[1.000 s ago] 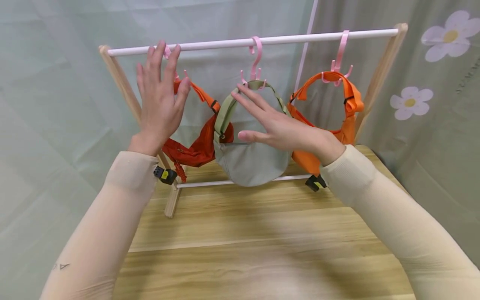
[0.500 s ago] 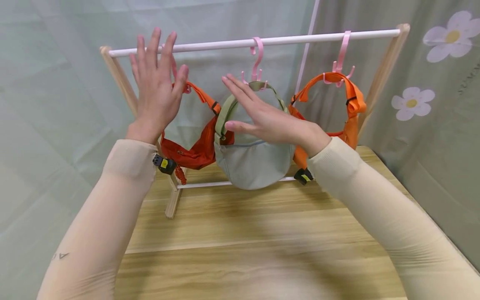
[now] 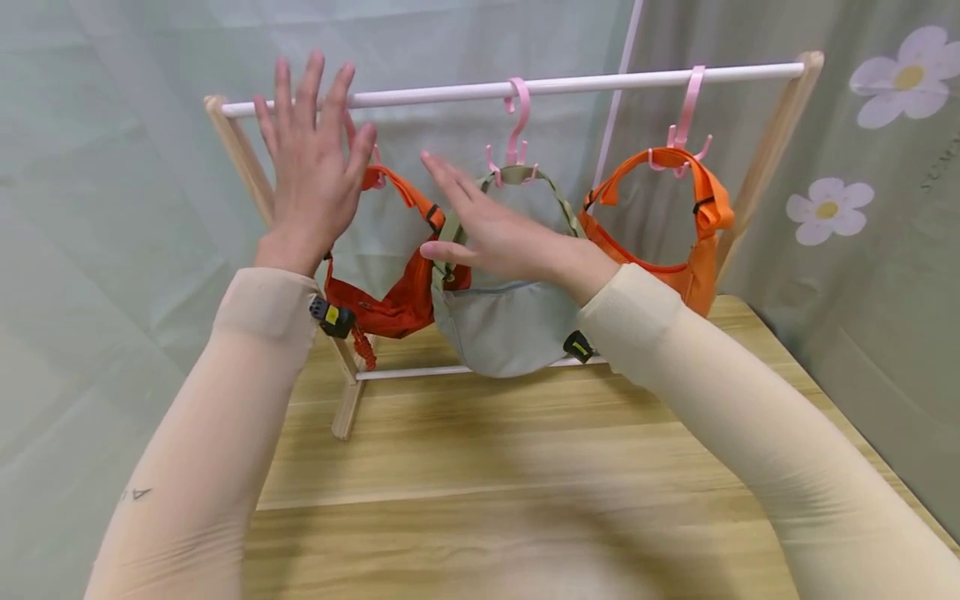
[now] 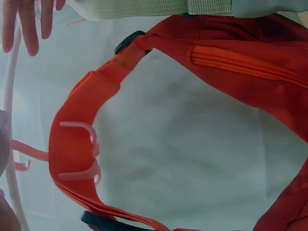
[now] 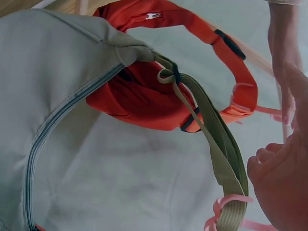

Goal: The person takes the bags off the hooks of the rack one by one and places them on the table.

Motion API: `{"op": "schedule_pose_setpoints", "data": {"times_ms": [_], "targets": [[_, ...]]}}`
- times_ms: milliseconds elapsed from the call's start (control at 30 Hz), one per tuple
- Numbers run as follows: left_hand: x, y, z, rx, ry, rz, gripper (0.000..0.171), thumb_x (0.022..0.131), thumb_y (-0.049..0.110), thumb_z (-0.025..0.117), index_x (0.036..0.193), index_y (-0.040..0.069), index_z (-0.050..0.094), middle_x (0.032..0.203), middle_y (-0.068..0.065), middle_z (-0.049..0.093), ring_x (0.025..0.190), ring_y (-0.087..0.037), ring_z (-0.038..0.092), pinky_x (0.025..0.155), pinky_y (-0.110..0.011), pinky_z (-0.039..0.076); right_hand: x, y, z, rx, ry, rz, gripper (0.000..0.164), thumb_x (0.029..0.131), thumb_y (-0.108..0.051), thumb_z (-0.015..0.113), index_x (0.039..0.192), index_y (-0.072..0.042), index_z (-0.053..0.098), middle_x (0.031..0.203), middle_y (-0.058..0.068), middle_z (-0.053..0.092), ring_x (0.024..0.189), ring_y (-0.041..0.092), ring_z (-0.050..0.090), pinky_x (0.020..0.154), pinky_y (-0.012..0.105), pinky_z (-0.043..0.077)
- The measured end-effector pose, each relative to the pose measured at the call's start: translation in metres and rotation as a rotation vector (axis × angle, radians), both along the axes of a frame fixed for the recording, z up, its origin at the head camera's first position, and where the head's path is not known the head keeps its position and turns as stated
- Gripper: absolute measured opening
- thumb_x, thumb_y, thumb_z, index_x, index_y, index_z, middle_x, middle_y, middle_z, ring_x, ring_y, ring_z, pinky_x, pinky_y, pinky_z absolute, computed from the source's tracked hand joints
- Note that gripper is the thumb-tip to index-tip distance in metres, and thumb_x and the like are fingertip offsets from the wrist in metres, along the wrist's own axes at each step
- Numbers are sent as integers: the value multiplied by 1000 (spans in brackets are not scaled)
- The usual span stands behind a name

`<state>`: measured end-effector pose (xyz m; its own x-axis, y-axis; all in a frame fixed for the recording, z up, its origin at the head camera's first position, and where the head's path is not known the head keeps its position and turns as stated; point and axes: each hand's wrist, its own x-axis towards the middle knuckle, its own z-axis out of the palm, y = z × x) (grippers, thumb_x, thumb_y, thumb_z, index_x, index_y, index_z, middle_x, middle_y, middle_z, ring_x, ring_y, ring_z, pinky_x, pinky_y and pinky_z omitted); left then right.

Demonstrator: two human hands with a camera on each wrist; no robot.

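My left hand (image 3: pixel 311 167) is raised, fingers straight and spread, in front of the rack's rail (image 3: pixel 420 97) at the left. Behind it hangs a red crossbody bag (image 3: pixel 397 312), its orange strap (image 4: pixel 72 139) looped over a pink hook (image 4: pixel 79 173). My right hand (image 3: pixel 498 229) reaches across a grey-green crossbody bag (image 3: pixel 510 333), fingers straight and pointing up-left, thumb apart. That bag's green strap (image 5: pixel 226 159) hangs on the middle pink hook (image 3: pixel 520 117). Nothing is held in either hand. Part of the grey-green strap is hidden by my right hand.
An orange bag (image 3: pixel 701 267) hangs from a third pink hook (image 3: pixel 688 108) at the right. The rack has wooden legs (image 3: pixel 776 150) and a lower white bar (image 3: pixel 420 372). It stands on a wood-grain table (image 3: pixel 450 467), with a pale curtain (image 3: pixel 135 167) behind.
My right hand has moved left across the grey-green bag, uncovering more of the orange bag. My left hand has risen a little and shifted slightly left. The bags still hang on their hooks.
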<state>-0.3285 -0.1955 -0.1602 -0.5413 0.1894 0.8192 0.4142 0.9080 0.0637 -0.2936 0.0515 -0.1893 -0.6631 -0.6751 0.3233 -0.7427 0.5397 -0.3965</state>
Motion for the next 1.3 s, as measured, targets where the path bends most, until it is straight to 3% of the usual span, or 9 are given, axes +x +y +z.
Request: {"op": "schedule_pose_setpoints", "data": {"times_ms": [133,300,433,667,867,967,1067,1167,1300], "targets": [[-5,-2,-3,10,-1,0,62,111,52,34,165,21,30,172,-6,23,161,-28,4,125,-45,-14,-3,-8,1,15,-34,-16,103,100,-62,56,163,-35,-21,172,-13,-13,157,5,-1,127,36,16],[-14,-1,-5,34,47,-28,57,112,48,36,160,17,41,154,-11,47,155,-24,25,125,-43,-12,-5,-23,7,5,-63,-38,104,100,-62,55,162,-35,-24,172,-9,-15,158,8,0,127,33,15],[-14,-4,-5,63,62,-15,54,111,48,38,154,18,50,144,-9,54,145,-24,38,126,-44,-6,-8,-39,11,27,-63,-67,104,102,-57,54,162,-29,-26,173,-3,-15,159,11,2,126,28,12],[-13,-1,-1,79,50,-5,55,111,50,35,153,18,51,146,-7,55,145,-21,39,126,-39,-5,-26,-59,17,50,-99,-154,96,108,-47,49,163,-16,-23,175,9,-3,159,16,9,125,25,12],[-12,2,0,83,26,-2,56,110,52,36,153,19,51,147,-5,55,146,-18,39,126,-35,-5,-42,-68,14,86,-114,-194,86,111,-37,48,165,-8,-11,172,13,19,152,18,31,125,26,21],[-12,5,-1,83,16,-4,57,110,53,36,154,19,51,148,-5,55,146,-17,38,126,-35,-5,-46,-68,11,69,-118,-199,79,111,-31,48,167,-7,-3,159,16,41,130,19,49,115,25,35],[-11,7,-2,83,16,5,58,109,53,35,154,19,51,147,-5,55,146,-18,38,126,-36,-5,-49,-68,11,26,-124,-198,68,112,-26,46,167,-6,10,128,15,56,98,19,55,92,25,46],[-11,8,-2,80,12,9,57,110,53,35,154,20,51,147,-5,55,145,-18,39,126,-37,-4,-50,-67,13,-43,-118,-213,55,113,-21,44,164,-8,30,107,9,55,73,17,48,71,25,45],[-10,11,-1,72,0,5,56,110,52,36,154,20,50,147,-5,55,145,-19,39,127,-38,-3,-49,-66,19,-190,-87,-222,43,112,-19,46,154,-10,51,92,6,53,64,16,42,61,24,38]]}}
